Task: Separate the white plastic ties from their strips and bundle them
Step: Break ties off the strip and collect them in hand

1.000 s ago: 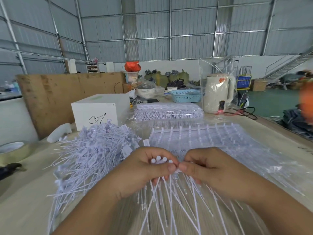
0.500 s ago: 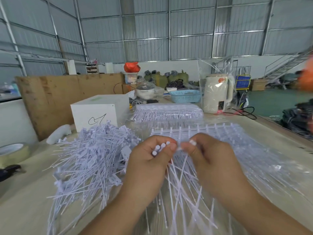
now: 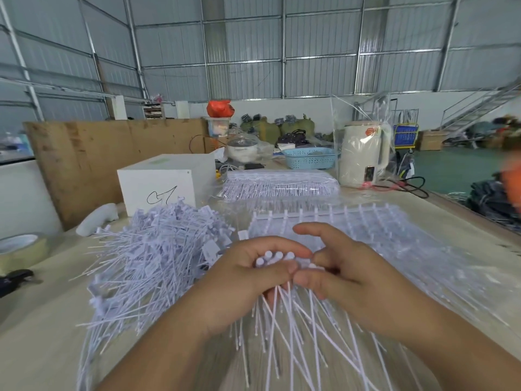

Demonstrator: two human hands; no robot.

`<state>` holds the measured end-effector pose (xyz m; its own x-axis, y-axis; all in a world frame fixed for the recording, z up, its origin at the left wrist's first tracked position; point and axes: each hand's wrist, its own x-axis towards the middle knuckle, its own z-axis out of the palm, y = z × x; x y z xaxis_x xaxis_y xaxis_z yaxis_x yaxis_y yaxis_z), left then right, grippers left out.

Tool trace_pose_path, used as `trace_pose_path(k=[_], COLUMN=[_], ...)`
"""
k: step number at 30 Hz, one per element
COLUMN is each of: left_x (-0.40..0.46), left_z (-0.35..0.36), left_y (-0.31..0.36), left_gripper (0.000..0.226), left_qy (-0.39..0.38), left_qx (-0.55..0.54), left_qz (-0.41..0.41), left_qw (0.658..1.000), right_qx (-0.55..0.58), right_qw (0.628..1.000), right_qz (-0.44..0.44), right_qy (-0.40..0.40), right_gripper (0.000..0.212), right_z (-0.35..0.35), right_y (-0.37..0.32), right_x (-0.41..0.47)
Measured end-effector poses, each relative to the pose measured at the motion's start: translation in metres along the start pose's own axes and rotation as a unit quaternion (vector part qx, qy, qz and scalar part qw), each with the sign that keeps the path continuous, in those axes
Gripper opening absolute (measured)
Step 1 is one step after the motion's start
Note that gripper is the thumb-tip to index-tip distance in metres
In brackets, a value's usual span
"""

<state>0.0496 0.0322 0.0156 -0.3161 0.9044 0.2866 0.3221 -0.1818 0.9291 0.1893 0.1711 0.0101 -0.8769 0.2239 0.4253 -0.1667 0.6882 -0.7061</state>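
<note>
Head view: left hand (image 3: 248,280) grips a bunch of white ties (image 3: 275,259) by their heads, fingers curled round it, stems fanning down toward the viewer. Right hand (image 3: 338,275) meets it thumb to thumb, forefinger raised; whether it pinches a tie cannot be told. Loose ties (image 3: 158,261) heap at left on the table (image 3: 42,334); uncut strips (image 3: 375,230) lie at right.

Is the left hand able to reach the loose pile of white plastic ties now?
Probably not at once: the left hand already grips a bunch of white ties. The loose pile lies right beside it, unobstructed.
</note>
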Motion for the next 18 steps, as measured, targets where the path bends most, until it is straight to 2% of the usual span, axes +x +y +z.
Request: trace_pose_path(k=[4, 11, 15, 18], left_x=[-0.0029, -0.0001, 0.0002, 0.0007], left_z=[-0.0037, -0.0012, 0.0018, 0.0014], left_y=[0.0029, 0.0005, 0.0005, -0.0006], left_gripper=[0.025, 0.033, 0.035, 0.034], left_qy=[-0.072, -0.089, -0.112, -0.118], left_qx=[-0.014, 0.037, 0.041, 0.028], left_qz=[-0.033, -0.057, -0.045, -0.045], left_qw=[0.997, 0.994, 0.992, 0.992], right_qx=[-0.06, -0.059, -0.046, -0.019], right_qw=[0.998, 0.997, 0.997, 0.998], right_qz=[0.006, 0.023, 0.022, 0.029], right_qy=[-0.037, -0.042, -0.066, -0.052], right_gripper=[0.045, 0.062, 0.071, 0.084], right_z=[0.0025, 0.0015, 0.0057, 0.0072], right_y=[-0.0004, -0.0022, -0.0052, -0.0063], right_x=[0.002, 0.0011, -0.0002, 0.0004])
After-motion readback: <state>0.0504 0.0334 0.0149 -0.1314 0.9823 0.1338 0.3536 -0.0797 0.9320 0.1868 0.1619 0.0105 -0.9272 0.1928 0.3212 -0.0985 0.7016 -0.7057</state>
